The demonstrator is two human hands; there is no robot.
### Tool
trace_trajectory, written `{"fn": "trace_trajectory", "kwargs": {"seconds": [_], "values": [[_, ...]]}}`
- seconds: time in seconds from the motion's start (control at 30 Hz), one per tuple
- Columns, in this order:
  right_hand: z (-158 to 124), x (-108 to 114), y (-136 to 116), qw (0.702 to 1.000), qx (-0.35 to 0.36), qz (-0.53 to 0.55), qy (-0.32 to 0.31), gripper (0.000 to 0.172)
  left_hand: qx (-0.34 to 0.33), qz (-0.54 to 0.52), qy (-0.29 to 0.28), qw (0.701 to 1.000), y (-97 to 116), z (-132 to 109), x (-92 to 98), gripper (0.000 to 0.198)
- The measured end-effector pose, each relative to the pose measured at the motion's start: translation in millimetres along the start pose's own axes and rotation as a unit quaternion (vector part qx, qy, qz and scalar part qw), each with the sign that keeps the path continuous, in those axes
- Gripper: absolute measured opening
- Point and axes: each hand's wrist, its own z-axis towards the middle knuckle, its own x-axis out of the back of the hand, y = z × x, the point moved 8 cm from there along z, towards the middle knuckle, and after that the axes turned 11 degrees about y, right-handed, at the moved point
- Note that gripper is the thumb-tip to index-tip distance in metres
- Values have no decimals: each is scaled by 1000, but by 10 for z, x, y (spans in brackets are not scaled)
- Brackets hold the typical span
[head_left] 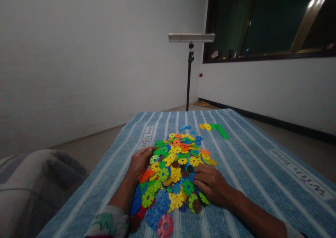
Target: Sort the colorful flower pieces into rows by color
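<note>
A heap of flower-shaped plastic discs [174,175] in yellow, green, blue, orange, red and brown lies on the striped cloth between my two hands. My left hand [141,162] rests along the heap's left side, its fingers loosely stretched towards the discs and partly hidden, with nothing visible in it. At the right side, my right hand [212,182] has its fingers bent in among the discs, close to dark and blue ones. What its fingertips hold, if anything, is hidden. A pinkish-red disc [165,226] lies at the near end of the heap.
Beyond the heap, joined green discs [222,131] lie in a strip with yellow ones [207,127] beside it. The blue striped cloth [252,182] covers the table. A lamp on a black stand [188,80] stands behind. Grey fabric [34,189] bulges at the left.
</note>
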Motion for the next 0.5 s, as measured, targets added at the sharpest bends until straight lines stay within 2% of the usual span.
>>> {"fn": "trace_trajectory", "kwargs": {"seconds": [0.17,0.33,0.5], "values": [[150,23,52,999,23,19,26,26,5,-5,11,1000,-2,-2,13,16],[334,58,381,997,-3,-15,79,31,5,-5,11,1000,12,-6,30,17],[471,-41,706,996,-53,-16,69,11,2,0,13,1000,20,-13,37,16]]}}
